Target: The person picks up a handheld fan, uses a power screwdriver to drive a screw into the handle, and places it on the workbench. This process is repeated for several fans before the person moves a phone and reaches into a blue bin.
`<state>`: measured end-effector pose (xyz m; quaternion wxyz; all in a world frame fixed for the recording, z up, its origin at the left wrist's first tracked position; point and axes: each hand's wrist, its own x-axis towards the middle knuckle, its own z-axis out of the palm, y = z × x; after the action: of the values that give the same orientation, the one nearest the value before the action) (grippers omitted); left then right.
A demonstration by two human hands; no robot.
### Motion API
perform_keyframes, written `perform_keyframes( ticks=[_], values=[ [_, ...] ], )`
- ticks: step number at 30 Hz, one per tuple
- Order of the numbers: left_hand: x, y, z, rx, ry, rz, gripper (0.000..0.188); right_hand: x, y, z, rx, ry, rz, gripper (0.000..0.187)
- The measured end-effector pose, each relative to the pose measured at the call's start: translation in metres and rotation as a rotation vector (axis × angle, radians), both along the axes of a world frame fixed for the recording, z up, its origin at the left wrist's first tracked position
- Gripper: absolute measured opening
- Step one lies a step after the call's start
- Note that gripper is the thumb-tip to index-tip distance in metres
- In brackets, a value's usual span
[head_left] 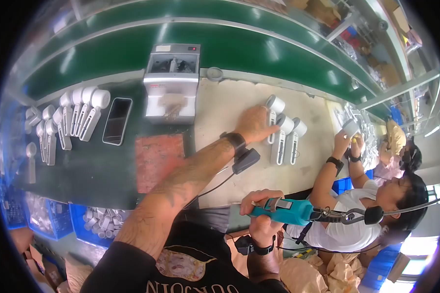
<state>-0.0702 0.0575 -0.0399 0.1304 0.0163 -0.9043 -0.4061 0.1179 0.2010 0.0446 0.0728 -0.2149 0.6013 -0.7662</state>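
Note:
My left hand (256,124) reaches across the bench, its fingers closed around the handle of a white round-headed handpiece (275,104). Two similar handpieces, a middle one (281,141) and a right one (295,139), lie just to its right, slotted handles toward me. Near the bench's front edge, my right hand (263,217) grips a teal electric screwdriver (291,211). A spring, a metal clip and a cable (354,216) run off the tool's right end. The tool's bit is hidden from this view.
A silver screw feeder (171,110) stands at the back, left of a small round dish (214,74). Leftward are a red mat (159,161), a phone (118,121) and several white handpieces (85,115). Blue bins (76,219) flank the bench's front. A co-worker (327,195) handles a white part at right.

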Motion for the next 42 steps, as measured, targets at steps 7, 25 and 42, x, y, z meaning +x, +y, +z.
perform_keyframes(
  ticks=[7,25,42],
  values=[
    [0.039,-0.032,0.014,0.063,0.122,0.099,0.032,-0.025,-0.004,-0.008,0.088,0.0,-0.088,0.073],
    [0.25,-0.165,0.039,-0.082,0.204,-0.043,0.025,-0.043,-0.127,0.027,-0.11,0.11,0.171,0.064],
    [0.25,-0.165,0.032,-0.199,0.241,0.009,0.045,-0.085,-0.241,-0.005,0.265,0.283,0.026,0.019]
  ],
)
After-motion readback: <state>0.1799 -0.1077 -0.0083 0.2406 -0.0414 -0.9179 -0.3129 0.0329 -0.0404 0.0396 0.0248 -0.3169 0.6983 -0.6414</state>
